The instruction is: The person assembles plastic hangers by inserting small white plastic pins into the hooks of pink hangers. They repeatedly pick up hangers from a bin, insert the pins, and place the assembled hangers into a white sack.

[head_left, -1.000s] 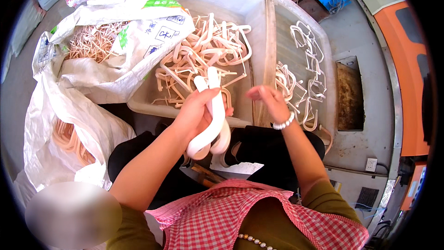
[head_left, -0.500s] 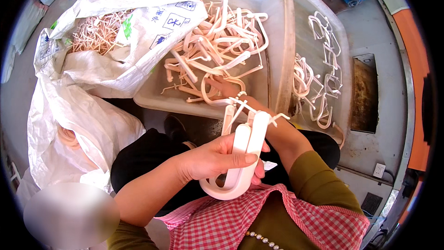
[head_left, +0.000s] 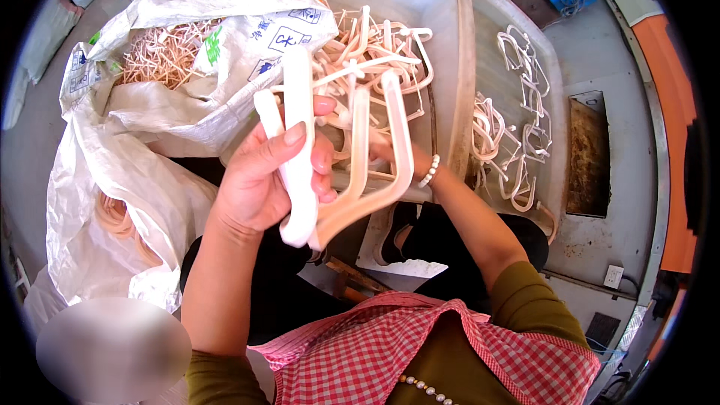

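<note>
Gripping a bunch of pale plastic hangers [head_left: 330, 180] in the left hand [head_left: 262, 180], thumb over the white one, raised up close over the lap. Right hand [head_left: 386, 151] mostly hidden behind them, down by the near edge of the bin [head_left: 390, 0]; couldn't tell if open or closed. More hangers piled in that bin, a few loose ones in the tray [head_left: 555, 105] to the right. White sack [head_left: 187, 82] of the same stuff slumped on the left.

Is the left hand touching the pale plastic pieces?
Touching. The head view shows the left hand wrapped around the plastic pieces, thumb pressed on the front.
</note>
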`<action>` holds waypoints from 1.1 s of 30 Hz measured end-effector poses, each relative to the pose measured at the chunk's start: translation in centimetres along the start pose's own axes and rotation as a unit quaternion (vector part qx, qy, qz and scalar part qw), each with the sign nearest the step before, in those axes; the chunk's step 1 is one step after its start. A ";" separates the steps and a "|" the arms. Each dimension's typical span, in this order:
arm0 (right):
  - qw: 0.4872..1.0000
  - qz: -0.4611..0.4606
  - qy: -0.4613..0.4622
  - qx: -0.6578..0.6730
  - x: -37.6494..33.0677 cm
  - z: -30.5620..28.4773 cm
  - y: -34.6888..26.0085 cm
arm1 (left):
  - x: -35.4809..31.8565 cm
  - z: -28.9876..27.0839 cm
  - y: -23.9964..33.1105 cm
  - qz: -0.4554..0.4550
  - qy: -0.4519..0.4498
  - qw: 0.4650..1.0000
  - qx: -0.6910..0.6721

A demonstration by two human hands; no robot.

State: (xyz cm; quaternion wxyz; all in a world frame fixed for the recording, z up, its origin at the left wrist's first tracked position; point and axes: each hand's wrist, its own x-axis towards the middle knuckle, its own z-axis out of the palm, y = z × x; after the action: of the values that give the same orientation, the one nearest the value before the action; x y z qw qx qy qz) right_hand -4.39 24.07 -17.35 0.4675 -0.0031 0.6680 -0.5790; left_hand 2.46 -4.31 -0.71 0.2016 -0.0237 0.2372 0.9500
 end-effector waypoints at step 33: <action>0.940 -0.197 0.208 -0.184 -8.9 7.6 -8.1 | 3.6 -1.0 -5.0 -0.008 0.045 0.974 0.221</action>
State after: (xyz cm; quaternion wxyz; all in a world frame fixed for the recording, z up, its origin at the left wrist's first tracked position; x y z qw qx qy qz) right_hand 1.09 20.38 -4.72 0.1858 -0.1003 0.8310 -0.5146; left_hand 1.09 0.59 -4.25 0.1984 -0.0236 0.4502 0.8703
